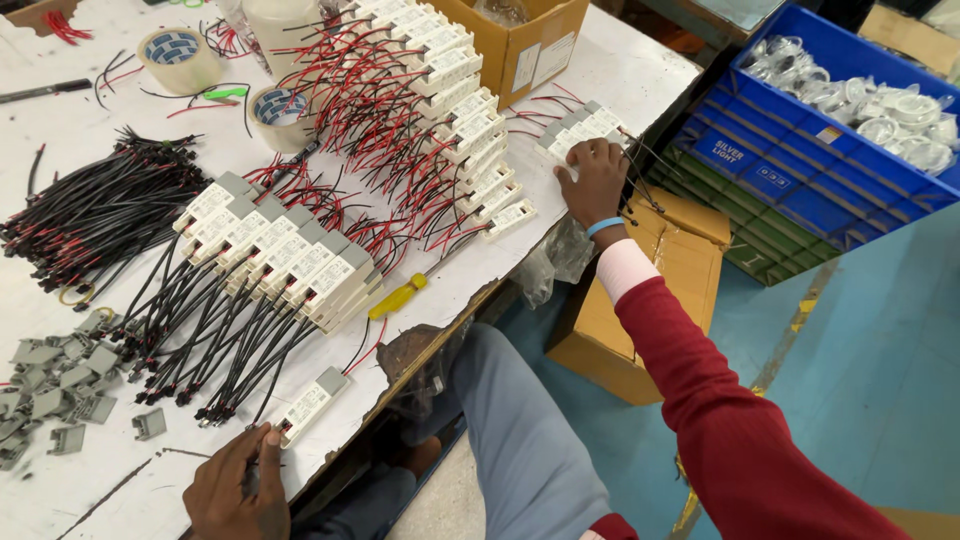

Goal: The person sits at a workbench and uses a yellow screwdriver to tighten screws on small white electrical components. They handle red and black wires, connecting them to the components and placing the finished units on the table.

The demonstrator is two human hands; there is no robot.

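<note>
At the near edge of the white surface (90,480), the left hand (238,490) rests with its fingers curled narrow, the thumb and fingertips touching the near end of a single white driver module (308,403) that lies apart from the rest, its black leads running off toward the left. Whether the hand truly grips the module or only steadies it, I cannot tell. Just left of it, loose grey plastic caps (55,385) are scattered in a heap.

Beyond the single module, a tidy row of finished-looking modules with black leads (285,255) sits side by side, and a yellow-handled screwdriver (398,297) lies just to its right. A thick bundle of black and red wires (95,215) lies further left.

Further off and to the right, the right hand (592,180), in a red sleeve with a blue wristband, presses flat with spread fingers on a short stack of modules (585,125) at the far right edge of the surface; it seems to hold them down, not lift them. A long row of modules with red leads (450,110) runs away behind, with two tape rolls (180,60) and a cardboard box (520,45) at the far side. A blue crate of white fittings (800,150) stands off the surface to the right.

Judging by the rows, many modules are already laid out, while the caps and loose wires suggest much is left.
</note>
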